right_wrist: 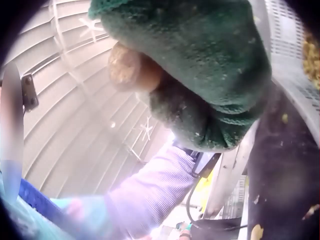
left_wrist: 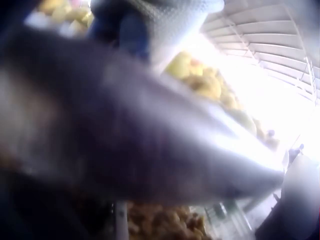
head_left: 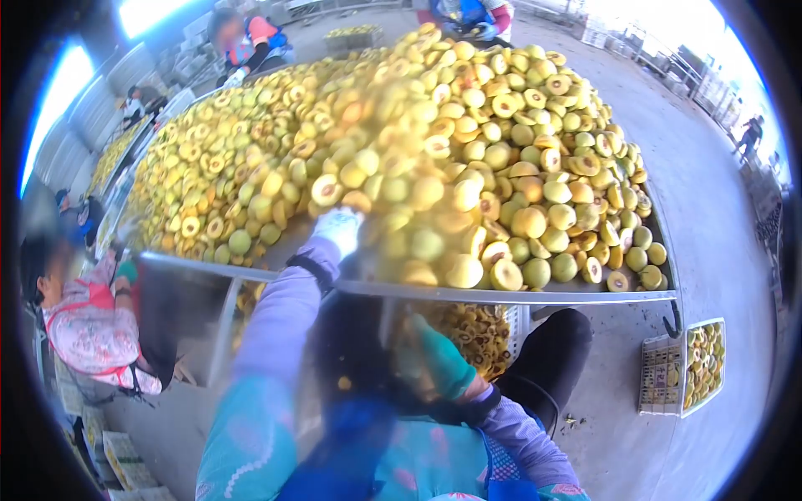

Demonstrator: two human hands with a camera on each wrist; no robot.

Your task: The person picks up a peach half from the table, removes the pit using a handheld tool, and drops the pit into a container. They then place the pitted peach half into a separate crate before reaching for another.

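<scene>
My left hand (head_left: pixel 338 230), in a white glove, reaches over the near edge of the metal table (head_left: pixel 484 296). Its fingertips are right at a halved yellow peach (head_left: pixel 357 201) at the front of a big heap of peach halves (head_left: pixel 468 125). In the left wrist view a blurred sleeve (left_wrist: pixel 140 125) covers most of the picture, and the fingers are out of sight. My right hand (head_left: pixel 443 359), in a green glove, is low in front of my body. Curled fingers grip a tan, round-ended handle (right_wrist: pixel 125 67) in the right wrist view; its other end is hidden.
Below the table edge stands a crate with brownish peach pieces (head_left: pixel 476 338). Another white crate of peach halves (head_left: pixel 685 367) is on the floor at right. A person in pink (head_left: pixel 92 326) is at left; other people are across the table. My dark-clad knee (head_left: pixel 551 359) is beside the lower crate.
</scene>
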